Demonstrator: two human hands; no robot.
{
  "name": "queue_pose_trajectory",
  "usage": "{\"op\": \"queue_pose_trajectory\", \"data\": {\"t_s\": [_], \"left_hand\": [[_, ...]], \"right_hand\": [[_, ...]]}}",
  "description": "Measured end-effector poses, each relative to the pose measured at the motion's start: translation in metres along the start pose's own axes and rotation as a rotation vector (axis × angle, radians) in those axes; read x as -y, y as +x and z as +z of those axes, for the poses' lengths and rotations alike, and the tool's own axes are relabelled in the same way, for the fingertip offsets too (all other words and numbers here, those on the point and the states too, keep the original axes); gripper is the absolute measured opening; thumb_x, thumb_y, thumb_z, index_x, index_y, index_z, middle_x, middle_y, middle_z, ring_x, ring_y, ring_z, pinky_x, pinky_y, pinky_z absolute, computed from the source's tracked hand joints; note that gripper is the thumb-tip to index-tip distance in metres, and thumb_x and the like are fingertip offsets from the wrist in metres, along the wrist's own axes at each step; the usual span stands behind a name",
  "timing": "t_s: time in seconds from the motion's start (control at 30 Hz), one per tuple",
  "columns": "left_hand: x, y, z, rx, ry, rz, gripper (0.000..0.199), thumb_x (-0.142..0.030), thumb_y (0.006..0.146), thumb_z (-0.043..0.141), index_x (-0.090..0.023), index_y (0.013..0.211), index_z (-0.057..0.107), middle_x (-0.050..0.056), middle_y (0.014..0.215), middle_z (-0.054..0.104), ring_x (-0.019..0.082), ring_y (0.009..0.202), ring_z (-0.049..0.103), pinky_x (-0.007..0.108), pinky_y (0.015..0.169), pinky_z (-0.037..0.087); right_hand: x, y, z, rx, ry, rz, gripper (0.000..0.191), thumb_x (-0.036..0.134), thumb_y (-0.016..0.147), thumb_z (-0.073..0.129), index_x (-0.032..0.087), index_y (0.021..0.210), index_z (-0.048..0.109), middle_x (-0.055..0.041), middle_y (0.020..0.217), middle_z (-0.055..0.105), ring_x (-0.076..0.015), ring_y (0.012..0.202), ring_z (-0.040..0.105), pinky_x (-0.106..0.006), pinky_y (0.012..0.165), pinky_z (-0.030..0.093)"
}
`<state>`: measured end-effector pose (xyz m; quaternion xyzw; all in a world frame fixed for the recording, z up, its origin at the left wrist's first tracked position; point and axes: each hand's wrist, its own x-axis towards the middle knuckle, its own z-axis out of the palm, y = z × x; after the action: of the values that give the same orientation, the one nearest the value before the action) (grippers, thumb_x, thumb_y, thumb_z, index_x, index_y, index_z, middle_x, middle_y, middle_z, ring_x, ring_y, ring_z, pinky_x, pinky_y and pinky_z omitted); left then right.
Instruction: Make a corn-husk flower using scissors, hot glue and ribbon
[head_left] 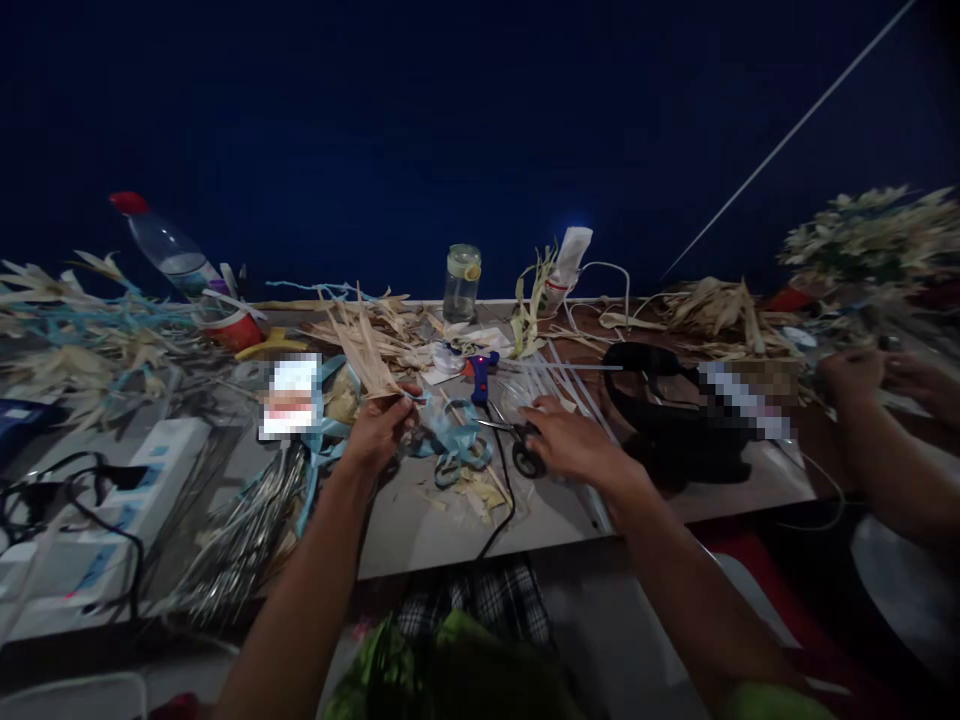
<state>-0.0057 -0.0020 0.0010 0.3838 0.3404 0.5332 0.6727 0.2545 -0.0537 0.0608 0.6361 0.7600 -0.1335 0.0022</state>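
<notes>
Dried husk strips (363,352) fan upward from my left hand (381,430), whose fingers are closed around their lower end. My right hand (564,435) reaches over the table at the black-handled scissors (528,458), its fingers at the handles; whether they grip them is unclear. Between my hands lies a tangle of light blue ribbon (453,436), with husk scraps (480,492) just below. A blue glue gun (480,378) with a small red light stands behind the ribbon, its black cable running to the front edge.
Wire stems (251,545) and a white power strip (142,510) lie left. Behind stand a tilted bottle (176,255) and a glass jar (461,285). A black headset-like object (675,420) sits right; beyond it are another person's hands (855,380).
</notes>
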Motion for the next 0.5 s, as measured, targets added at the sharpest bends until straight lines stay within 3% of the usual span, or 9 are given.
{"op": "queue_pose_trajectory", "data": {"t_s": [0.07, 0.17, 0.23, 0.33, 0.5], "left_hand": [[0.000, 0.000, 0.001, 0.010, 0.002, 0.008, 0.022, -0.026, 0.065, 0.069, -0.013, 0.082, 0.062, -0.001, 0.062, 0.053, 0.004, 0.049, 0.043, 0.018, 0.048, 0.033], [0.001, -0.001, 0.001, 0.039, 0.021, 0.002, 0.021, -0.026, 0.067, 0.068, -0.013, 0.082, 0.063, -0.003, 0.054, 0.050, 0.005, 0.050, 0.043, 0.019, 0.052, 0.035], [0.001, -0.001, 0.001, 0.055, 0.031, -0.012, 0.022, -0.027, 0.066, 0.068, -0.012, 0.082, 0.063, -0.003, 0.053, 0.049, 0.005, 0.050, 0.042, 0.019, 0.052, 0.034], [0.003, -0.001, -0.001, 0.055, 0.040, -0.024, 0.026, -0.029, 0.064, 0.070, -0.011, 0.083, 0.064, -0.002, 0.054, 0.050, 0.006, 0.050, 0.043, 0.020, 0.051, 0.033], [0.005, 0.001, -0.003, 0.019, 0.039, -0.037, 0.029, -0.031, 0.061, 0.072, -0.011, 0.081, 0.064, 0.000, 0.059, 0.053, 0.007, 0.052, 0.044, 0.021, 0.051, 0.032]], "right_hand": [[0.010, 0.005, -0.002, -0.131, 0.221, -0.093, 0.036, 0.026, 0.083, 0.044, 0.020, 0.116, 0.055, -0.0099, 0.116, 0.056, -0.0209, 0.095, 0.056, -0.032, 0.081, 0.041], [0.036, 0.019, 0.003, -0.267, 0.561, -0.198, 0.031, 0.027, 0.082, 0.045, 0.018, 0.109, 0.058, -0.0070, 0.100, 0.061, -0.0149, 0.079, 0.057, -0.028, 0.073, 0.044], [0.055, 0.030, 0.011, -0.344, 0.683, -0.254, 0.033, 0.026, 0.079, 0.050, 0.018, 0.110, 0.058, -0.0081, 0.105, 0.059, -0.0132, 0.073, 0.055, -0.027, 0.069, 0.044], [0.079, 0.046, 0.023, -0.363, 0.826, -0.308, 0.041, 0.022, 0.074, 0.052, 0.017, 0.115, 0.054, -0.0103, 0.118, 0.052, -0.0110, 0.070, 0.053, -0.026, 0.066, 0.044], [0.095, 0.061, 0.038, -0.354, 0.915, -0.200, 0.022, 0.029, 0.074, 0.055, 0.018, 0.091, 0.061, -0.0020, 0.086, 0.062, -0.0099, 0.063, 0.051, -0.025, 0.065, 0.042]]}}
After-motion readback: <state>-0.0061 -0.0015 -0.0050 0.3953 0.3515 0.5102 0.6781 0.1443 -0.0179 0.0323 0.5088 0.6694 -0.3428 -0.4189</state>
